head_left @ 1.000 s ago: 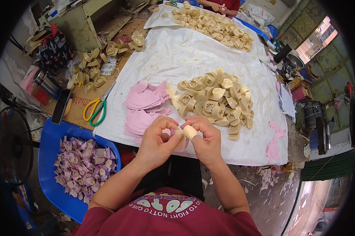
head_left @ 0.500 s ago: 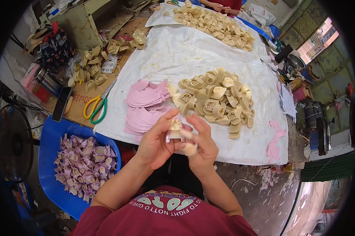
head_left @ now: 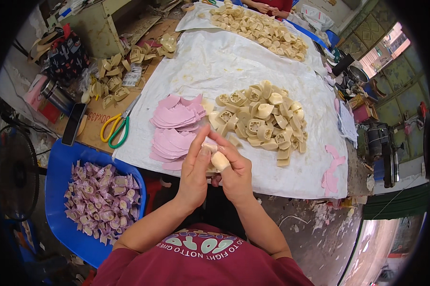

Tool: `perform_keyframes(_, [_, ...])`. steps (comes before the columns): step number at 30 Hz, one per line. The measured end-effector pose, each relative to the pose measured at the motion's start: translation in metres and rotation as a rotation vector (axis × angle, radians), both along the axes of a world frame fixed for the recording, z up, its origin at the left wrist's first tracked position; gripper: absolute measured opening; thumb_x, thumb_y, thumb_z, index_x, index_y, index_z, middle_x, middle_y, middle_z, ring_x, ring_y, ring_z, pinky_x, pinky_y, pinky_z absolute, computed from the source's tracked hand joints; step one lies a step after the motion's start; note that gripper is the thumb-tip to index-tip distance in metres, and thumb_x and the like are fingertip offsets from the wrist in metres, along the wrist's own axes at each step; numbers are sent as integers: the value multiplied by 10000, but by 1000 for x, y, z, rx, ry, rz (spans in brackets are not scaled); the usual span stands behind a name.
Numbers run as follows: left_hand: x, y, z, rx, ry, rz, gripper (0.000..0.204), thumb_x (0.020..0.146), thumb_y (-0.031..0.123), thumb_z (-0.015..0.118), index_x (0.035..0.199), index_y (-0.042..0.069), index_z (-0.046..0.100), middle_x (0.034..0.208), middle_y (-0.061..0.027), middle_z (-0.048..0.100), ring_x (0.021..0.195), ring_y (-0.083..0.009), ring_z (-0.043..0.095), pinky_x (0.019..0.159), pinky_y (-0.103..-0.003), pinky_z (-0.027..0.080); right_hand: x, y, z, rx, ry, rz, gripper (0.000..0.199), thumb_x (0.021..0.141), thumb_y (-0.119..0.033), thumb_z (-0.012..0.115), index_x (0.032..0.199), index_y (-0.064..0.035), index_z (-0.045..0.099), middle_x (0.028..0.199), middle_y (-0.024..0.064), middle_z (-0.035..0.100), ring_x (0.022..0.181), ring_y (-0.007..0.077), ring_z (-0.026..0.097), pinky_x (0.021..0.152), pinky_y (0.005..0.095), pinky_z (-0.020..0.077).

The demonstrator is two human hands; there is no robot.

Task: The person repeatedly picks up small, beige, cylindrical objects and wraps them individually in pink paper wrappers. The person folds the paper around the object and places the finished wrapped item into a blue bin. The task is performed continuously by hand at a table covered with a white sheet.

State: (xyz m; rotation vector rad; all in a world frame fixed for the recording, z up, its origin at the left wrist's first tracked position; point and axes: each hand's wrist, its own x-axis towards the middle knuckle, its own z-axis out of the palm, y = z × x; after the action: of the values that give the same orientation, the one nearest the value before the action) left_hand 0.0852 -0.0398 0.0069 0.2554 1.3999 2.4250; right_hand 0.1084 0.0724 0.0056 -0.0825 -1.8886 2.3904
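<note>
Both my hands meet in front of me at the table's near edge, wrapped round a small beige plastic shoe heel point(head_left: 209, 148), mostly hidden by the fingers. My left hand point(head_left: 194, 172) grips its left side, thumb pressed on top. My right hand point(head_left: 237, 175) closes on it from the other side; a cream cover sits on its thumb. Just beyond the hands lie stacked pink cut sheets point(head_left: 174, 143). To their right is a pile of similar beige heels point(head_left: 262, 119). At lower left a blue tub point(head_left: 58, 190) holds many pink-covered heels point(head_left: 103, 200).
Scissors with yellow and green handles point(head_left: 119, 131) lie at the table's left edge, near a dark phone point(head_left: 74, 124). Pink scraps point(head_left: 333, 169) rest at the right edge. Another beige pile point(head_left: 262, 33) is at the far end, near another person's hands point(head_left: 267, 8). A fan point(head_left: 15, 171) stands left.
My hands have closed together round the heel, which showed between them before. The right fingers have moved from spread to wrapped, with the thumb now on top.
</note>
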Motion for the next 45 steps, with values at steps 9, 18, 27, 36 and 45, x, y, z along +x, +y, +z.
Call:
perform_keyframes(9, [-12,-12,2,43,-81,-162,575,993,271,466,1500,140,228,885,-25,562,646,-72,535,460,-223,430,4,11,-9,-17,90,172,396,905,-108,602,1297,-79,556,1442,131,419,1045,156,566,660,223,521])
perform_keyframes(18, [-12,-20,9,229,-298,-298,622,989,282,459,1521,219,144,894,-69,555,684,-121,541,542,-258,470,5,14,7,369,160,122,500,806,-116,699,1285,-62,564,1485,141,366,1350,273,368,1037,380,374])
perform_keyframes(27, [-3,-19,10,359,-203,-357,703,999,302,460,1530,240,2,1051,-83,523,834,-144,541,658,-297,494,4,20,8,427,224,79,483,812,-131,687,1273,-50,567,1440,144,427,1332,282,374,1035,378,351])
perform_keyframes(36, [-7,-23,21,427,-235,-405,932,882,247,668,1530,261,-1,1162,-114,545,968,-170,577,759,-304,500,5,24,6,-53,156,185,499,849,-96,670,1324,-44,526,1445,135,427,1268,216,477,971,333,444])
perform_keyframes(45, [-29,-28,-1,-260,660,-268,1060,770,33,739,1531,135,8,1100,-97,593,978,-167,582,828,-312,481,0,33,-1,-382,-27,159,431,913,-204,635,1278,6,547,1335,131,524,1041,202,627,884,334,516])
